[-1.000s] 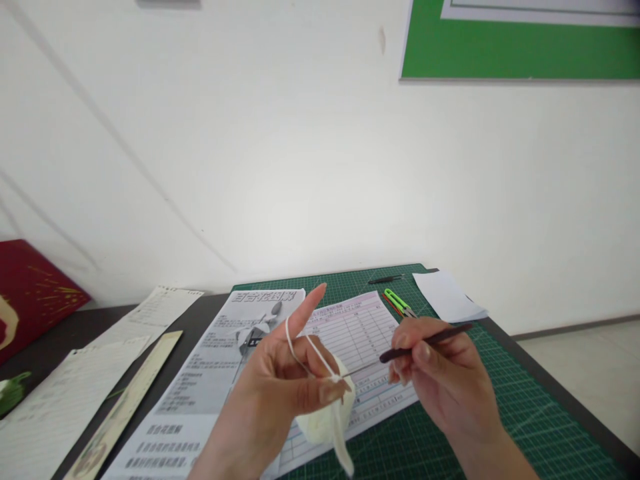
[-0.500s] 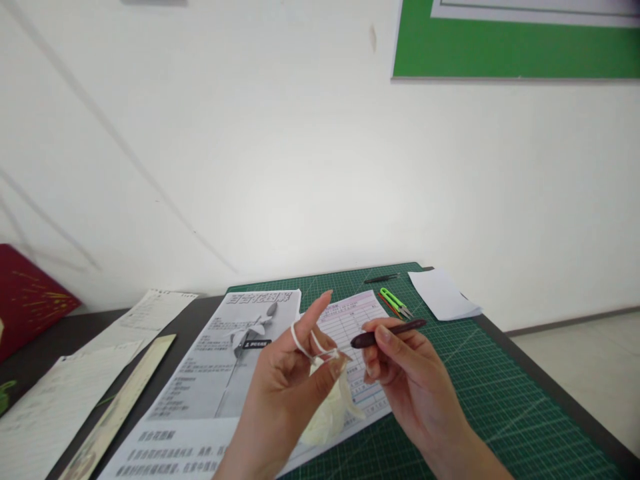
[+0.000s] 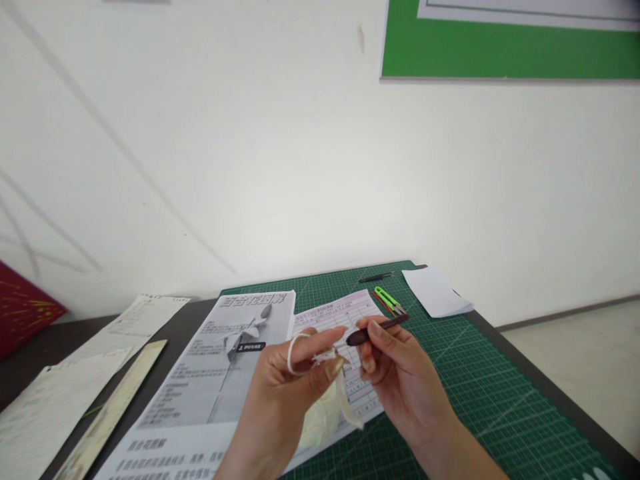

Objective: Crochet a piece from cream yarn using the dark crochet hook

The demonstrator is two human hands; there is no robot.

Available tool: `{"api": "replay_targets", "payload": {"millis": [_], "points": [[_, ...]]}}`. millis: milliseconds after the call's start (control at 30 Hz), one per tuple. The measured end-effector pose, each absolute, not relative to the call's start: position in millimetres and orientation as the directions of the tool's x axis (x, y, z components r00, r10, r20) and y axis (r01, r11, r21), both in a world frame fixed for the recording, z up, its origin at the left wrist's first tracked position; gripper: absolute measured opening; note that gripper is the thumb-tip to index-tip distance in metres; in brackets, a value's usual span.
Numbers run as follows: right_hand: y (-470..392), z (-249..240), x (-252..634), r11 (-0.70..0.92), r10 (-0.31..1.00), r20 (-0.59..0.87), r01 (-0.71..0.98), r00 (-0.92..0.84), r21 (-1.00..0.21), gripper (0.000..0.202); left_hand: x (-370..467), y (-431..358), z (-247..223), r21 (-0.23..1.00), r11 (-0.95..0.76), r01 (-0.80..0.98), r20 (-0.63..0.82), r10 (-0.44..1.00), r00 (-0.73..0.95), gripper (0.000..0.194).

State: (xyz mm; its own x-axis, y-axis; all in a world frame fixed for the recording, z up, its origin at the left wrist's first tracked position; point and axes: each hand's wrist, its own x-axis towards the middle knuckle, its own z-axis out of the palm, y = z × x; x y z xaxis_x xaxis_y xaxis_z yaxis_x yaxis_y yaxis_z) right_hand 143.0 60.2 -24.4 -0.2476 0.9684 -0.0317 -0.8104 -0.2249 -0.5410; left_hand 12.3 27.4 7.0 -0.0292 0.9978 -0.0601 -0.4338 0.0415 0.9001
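My left hand pinches a small piece of cream yarn work between thumb and fingers, with white yarn looped around its index finger. Close by on the right, my right hand grips a dark brown tool handle, its fingers wrapped round it; the tool's working tip is hard to make out. Below my left hand lies a pale cream yarn ball, partly hidden by the hand. A loose cream strand hangs beside it.
Printed sheets and a form lie on the green cutting mat. Green snips, a black tool and white paper sit farther back. A long strip and handwritten papers are at left.
My left index finger has come down from pointing up and now bends toward the thumb and tool. The view has shifted slightly, and my right hand still grips the tool.
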Motion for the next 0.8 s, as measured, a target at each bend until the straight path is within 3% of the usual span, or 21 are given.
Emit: {"api": "replay_targets", "payload": {"millis": [400, 633, 800], "points": [[58, -20, 143, -0.147, 0.970, 0.054, -0.745, -0.238, -0.650, 0.016, 5, 29, -1, 0.932, -0.013, -0.361, -0.001, 0.999, -0.038, 0.037], [60, -21, 142, -0.194, 0.963, 0.028, -0.765, -0.267, -0.613, 0.015, -4, 31, 4, 0.970, -0.151, -0.192, 0.166, 0.984, 0.066, 0.037], [60, -21, 144, -0.237, 0.955, -0.007, -0.745, -0.298, -0.624, 0.016, -1, 26, 11, 0.972, -0.206, -0.110, 0.202, 0.978, -0.044, 0.028]]}}
